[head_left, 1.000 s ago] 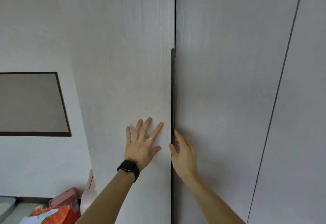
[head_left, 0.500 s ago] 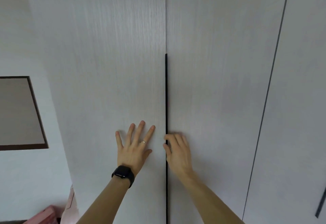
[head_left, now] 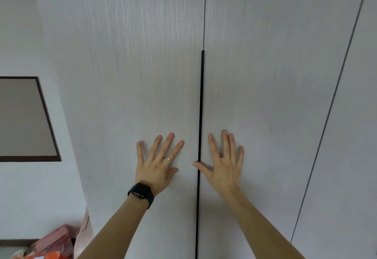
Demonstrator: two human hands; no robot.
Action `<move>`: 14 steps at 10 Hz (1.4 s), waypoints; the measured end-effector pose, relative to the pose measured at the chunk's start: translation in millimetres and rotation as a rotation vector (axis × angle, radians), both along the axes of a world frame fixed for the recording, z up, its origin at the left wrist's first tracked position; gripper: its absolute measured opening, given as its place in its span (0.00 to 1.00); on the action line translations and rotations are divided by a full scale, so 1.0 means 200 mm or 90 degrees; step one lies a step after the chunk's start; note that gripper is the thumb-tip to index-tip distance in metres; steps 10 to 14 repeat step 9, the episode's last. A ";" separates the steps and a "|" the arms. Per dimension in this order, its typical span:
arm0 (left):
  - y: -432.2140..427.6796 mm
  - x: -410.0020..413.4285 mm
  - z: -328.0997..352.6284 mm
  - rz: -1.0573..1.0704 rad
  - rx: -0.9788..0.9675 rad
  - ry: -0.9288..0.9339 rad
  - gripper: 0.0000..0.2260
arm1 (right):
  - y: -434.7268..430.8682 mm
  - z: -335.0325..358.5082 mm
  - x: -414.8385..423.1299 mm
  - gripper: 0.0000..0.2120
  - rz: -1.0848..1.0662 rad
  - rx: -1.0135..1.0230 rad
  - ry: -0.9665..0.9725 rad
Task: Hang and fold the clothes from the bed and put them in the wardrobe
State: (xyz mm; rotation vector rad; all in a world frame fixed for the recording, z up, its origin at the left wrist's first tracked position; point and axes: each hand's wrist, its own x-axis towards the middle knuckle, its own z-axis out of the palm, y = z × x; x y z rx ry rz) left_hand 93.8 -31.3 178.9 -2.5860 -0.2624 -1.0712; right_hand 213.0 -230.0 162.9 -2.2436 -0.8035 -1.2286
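- Left hand (head_left: 157, 163): laid flat on the left wardrobe door (head_left: 132, 75), fingers straight and spread, grasping nothing. A black watch (head_left: 140, 194) sits at the wrist and a ring (head_left: 168, 158) on one finger.
- Right hand (head_left: 223, 167): flat on the right wardrobe door (head_left: 265, 75), fingers straight, holding nothing. Its thumb reaches across the black handle strip (head_left: 201, 105).
- Black handle strip: runs vertically along the seam between the two doors, which appear shut and flush.
- Handling (judgement): the doors look like stiff, smooth panels that give a flat palm no purchase. The strip is the likely place to hook the fingertips if a door must be pulled open.
- Clothes and bed: not in view. Whether any garments are inside the wardrobe cannot be told.
- Farther right: a third door (head_left: 350, 136) beyond a thin seam.
- Farther left: a dark-framed panel (head_left: 22, 118) on the pale wall, with pink and orange items (head_left: 59, 244) low in the corner.
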 end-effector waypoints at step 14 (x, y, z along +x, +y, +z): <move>0.04 0.16 -0.12 -0.027 -0.027 -0.066 0.28 | -0.23 0.31 -0.13 0.28 0.205 -0.038 0.164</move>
